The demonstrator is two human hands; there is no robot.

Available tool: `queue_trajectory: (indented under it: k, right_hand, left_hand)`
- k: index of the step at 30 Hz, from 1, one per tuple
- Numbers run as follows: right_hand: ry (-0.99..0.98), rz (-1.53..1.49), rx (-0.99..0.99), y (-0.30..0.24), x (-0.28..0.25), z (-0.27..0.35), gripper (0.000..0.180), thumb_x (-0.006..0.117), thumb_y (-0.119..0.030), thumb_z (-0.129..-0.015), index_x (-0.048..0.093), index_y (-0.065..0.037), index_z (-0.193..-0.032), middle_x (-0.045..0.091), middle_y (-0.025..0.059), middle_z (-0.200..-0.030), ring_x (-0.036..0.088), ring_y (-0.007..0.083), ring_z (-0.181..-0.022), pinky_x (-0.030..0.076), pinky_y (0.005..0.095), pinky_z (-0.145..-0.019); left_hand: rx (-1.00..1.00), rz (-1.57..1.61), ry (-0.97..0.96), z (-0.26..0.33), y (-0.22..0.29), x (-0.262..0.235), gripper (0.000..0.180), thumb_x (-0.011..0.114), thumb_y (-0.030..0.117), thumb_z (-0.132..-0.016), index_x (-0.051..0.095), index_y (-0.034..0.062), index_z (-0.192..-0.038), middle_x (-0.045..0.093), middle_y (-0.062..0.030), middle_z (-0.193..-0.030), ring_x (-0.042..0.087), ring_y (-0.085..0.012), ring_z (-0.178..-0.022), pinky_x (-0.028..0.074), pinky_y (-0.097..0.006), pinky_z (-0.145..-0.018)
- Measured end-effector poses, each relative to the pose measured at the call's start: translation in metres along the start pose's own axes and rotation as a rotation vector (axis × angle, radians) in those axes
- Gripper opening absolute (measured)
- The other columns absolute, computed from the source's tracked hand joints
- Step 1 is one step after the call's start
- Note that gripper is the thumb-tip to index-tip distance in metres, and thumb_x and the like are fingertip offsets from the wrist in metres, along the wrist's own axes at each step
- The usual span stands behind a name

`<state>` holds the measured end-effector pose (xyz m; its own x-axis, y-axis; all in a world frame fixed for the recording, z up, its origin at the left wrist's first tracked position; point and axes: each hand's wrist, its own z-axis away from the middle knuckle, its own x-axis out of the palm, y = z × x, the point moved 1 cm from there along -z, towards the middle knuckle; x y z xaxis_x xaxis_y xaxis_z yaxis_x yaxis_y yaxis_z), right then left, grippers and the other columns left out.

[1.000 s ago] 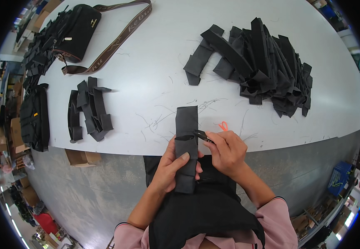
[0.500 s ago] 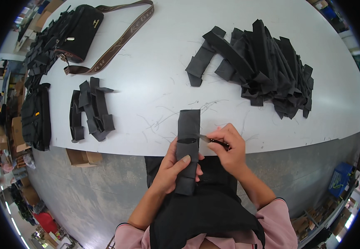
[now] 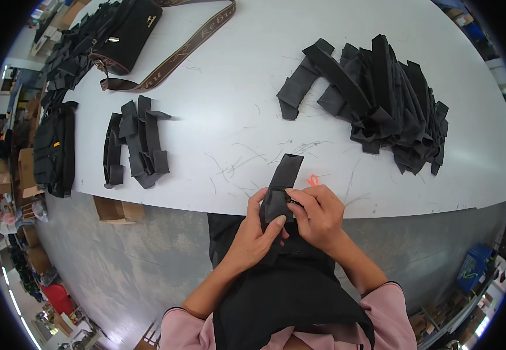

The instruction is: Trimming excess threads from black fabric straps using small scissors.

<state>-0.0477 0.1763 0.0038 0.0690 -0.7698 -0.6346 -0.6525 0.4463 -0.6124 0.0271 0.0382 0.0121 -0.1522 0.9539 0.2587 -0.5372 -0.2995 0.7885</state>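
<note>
My left hand (image 3: 252, 239) is closed round a dark grey fabric strip (image 3: 287, 170), its thumb pressed on the folded layer. The strip tilts up and to the right, its far end over the table's near edge. My right hand (image 3: 320, 216) is closed at the strip's right side, the thumb and forefinger touching the fold. Within its fingers sits a small black-handled cutting tool (image 3: 293, 202), mostly hidden; its blade does not show. Just beyond the knuckles an orange loop (image 3: 313, 180) shows; whether it belongs to the tool I cannot tell.
A large heap of grey strips (image 3: 390, 111) lies far right on the white table (image 3: 224, 128). Several strips (image 3: 142, 143) lie at left, beside a black backpack (image 3: 54, 150). A black shoulder bag (image 3: 127, 38) lies far left. Loose threads litter the middle. A cardboard box (image 3: 117, 210) is below.
The strip has tilted to the right at its far end. My right hand has moved in against the fold, hiding the tool's blade. The orange loop has come into sight.
</note>
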Motion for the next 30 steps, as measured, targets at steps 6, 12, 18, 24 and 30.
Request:
queue_trajectory:
  k: [6, 12, 18, 24, 30]
  right_hand:
    - [0.000, -0.114, 0.070, 0.002, 0.002, -0.001, 0.032, 0.072, 0.005, -0.066, 0.066, -0.004, -0.096, 0.055, 0.0071, -0.075, 0.055, 0.0192, -0.060, 0.044, 0.0281, -0.049]
    - [0.014, -0.036, 0.044, 0.001, 0.002, 0.003, 0.032, 0.071, 0.006, -0.067, 0.066, -0.004, -0.096, 0.057, 0.0070, -0.077, 0.056, 0.0180, -0.057, 0.044, 0.0275, -0.046]
    - [0.017, 0.049, -0.026, -0.001, 0.002, 0.003, 0.030, 0.071, 0.006, -0.067, 0.067, -0.003, -0.095, 0.057, 0.0088, -0.077, 0.057, 0.0186, -0.058, 0.045, 0.0281, -0.046]
    - [0.007, -0.876, 0.868, 0.020, 0.002, -0.004, 0.022, 0.063, 0.004, -0.077, 0.060, -0.001, -0.098, 0.046, 0.0025, -0.088, 0.048, 0.0069, -0.074, 0.039, 0.0205, -0.063]
    - [-0.259, -0.625, 0.529, 0.002, -0.009, -0.009, 0.029, 0.067, 0.002, -0.074, 0.060, -0.002, -0.102, 0.040, -0.0021, -0.073, 0.044, 0.0077, -0.067, 0.035, 0.0214, -0.059]
  left_hand:
    - [0.031, -0.032, 0.009, 0.000, 0.000, 0.000, 0.057, 0.053, 0.014, -0.093, 0.019, 0.0010, -0.138, 0.060, -0.0099, -0.087, 0.060, -0.0135, -0.069, 0.050, -0.026, -0.062]
    - [0.033, -0.093, 0.000, 0.001, -0.001, 0.001, 0.058, 0.053, 0.014, -0.093, 0.019, 0.0017, -0.138, 0.060, -0.0090, -0.080, 0.059, -0.0140, -0.065, 0.048, -0.026, -0.060]
    - [0.046, -0.118, 0.016, 0.002, 0.001, 0.003, 0.056, 0.053, 0.014, -0.093, 0.023, 0.0029, -0.138, 0.061, -0.0091, -0.080, 0.059, -0.0137, -0.063, 0.049, -0.026, -0.060]
    - [-0.137, 0.176, -0.094, -0.018, 0.001, -0.013, 0.055, 0.051, 0.017, -0.095, 0.021, 0.0062, -0.139, 0.058, -0.0209, -0.111, 0.064, -0.0210, -0.075, 0.055, -0.031, -0.061]
    - [-0.093, 0.146, -0.098, -0.019, 0.003, -0.019, 0.051, 0.052, 0.017, -0.095, 0.026, 0.0018, -0.136, 0.060, -0.0135, -0.108, 0.064, -0.0163, -0.076, 0.054, -0.028, -0.062]
